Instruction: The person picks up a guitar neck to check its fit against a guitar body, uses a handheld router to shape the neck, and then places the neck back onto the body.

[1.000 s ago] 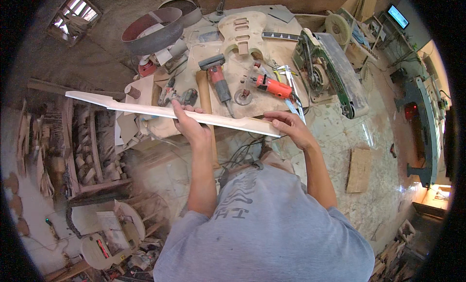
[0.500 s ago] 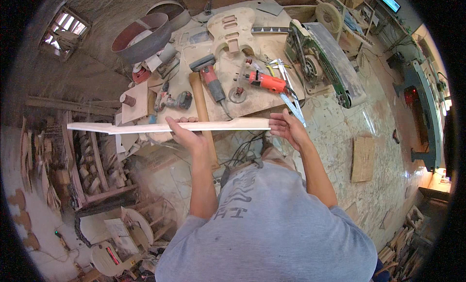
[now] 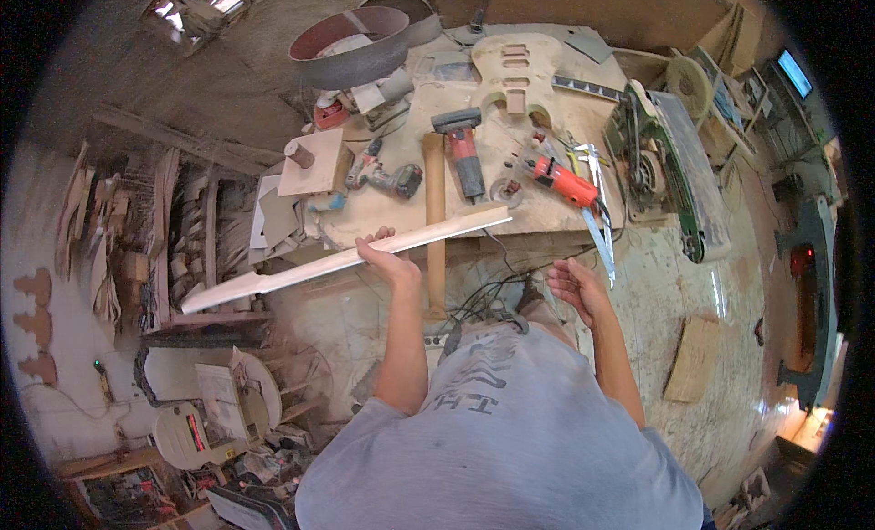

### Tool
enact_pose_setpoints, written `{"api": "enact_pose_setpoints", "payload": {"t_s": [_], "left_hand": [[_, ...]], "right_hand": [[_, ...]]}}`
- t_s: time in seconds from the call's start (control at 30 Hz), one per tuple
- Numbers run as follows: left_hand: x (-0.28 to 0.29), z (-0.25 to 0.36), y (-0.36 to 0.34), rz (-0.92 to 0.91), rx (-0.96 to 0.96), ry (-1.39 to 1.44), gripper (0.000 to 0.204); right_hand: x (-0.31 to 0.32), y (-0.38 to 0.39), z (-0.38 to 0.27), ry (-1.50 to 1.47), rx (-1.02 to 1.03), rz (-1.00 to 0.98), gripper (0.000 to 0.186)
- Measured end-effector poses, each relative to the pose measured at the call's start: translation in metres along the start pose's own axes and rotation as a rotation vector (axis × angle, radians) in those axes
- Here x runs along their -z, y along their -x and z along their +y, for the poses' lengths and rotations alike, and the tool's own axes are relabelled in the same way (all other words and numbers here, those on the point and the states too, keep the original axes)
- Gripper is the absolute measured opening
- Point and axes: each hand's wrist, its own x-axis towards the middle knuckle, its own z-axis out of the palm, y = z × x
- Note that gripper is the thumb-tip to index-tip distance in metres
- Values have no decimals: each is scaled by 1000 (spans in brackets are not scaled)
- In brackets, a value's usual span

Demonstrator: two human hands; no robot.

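Observation:
A pale wooden guitar neck point(image 3: 319, 267) slants in front of me, its left end low and its right end higher over the bench's near edge. My left hand point(image 3: 394, 264) is closed around it near the middle, fingers on the far side. A thicker, stepped part shows at its left end. To the right, my right hand point(image 3: 578, 286) is apart from the neck, fingers extended and holding nothing. Just beyond that hand, a metal caliper point(image 3: 597, 229) lies at the bench edge beside a red power tool point(image 3: 567, 180).
On the workbench point(image 3: 365, 222) lie a guitar body point(image 3: 516, 65), a red-and-grey power tool point(image 3: 465, 156), a cordless drill point(image 3: 387, 175) and a large sanding belt loop point(image 3: 351, 51). A green belt sander point(image 3: 670, 170) stands right. Cables hang below the bench; cardboard point(image 3: 691, 359) lies on the floor.
My right hand has let go of the neck's end and moved lower right. The neck has tilted in my left hand, its stepped end now at the left. The view has shifted left.

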Motion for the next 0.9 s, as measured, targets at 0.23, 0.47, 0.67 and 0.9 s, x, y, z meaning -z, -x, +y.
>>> {"api": "enact_pose_setpoints", "payload": {"t_s": [0.23,0.47,0.67,0.9], "left_hand": [[9,-7,-28,-85,56,138,81],[-6,-37,-104,-26,-37,272,86],[-25,-54,-171,120,58,354,94],[-65,-110,-243,-84,-34,89,77]], "right_hand": [[6,-4,6,27,-53,23,44],[18,-14,7,34,-41,58,43],[22,-33,-33,74,91,73,37],[29,-126,-126,271,346,157,39]]}}
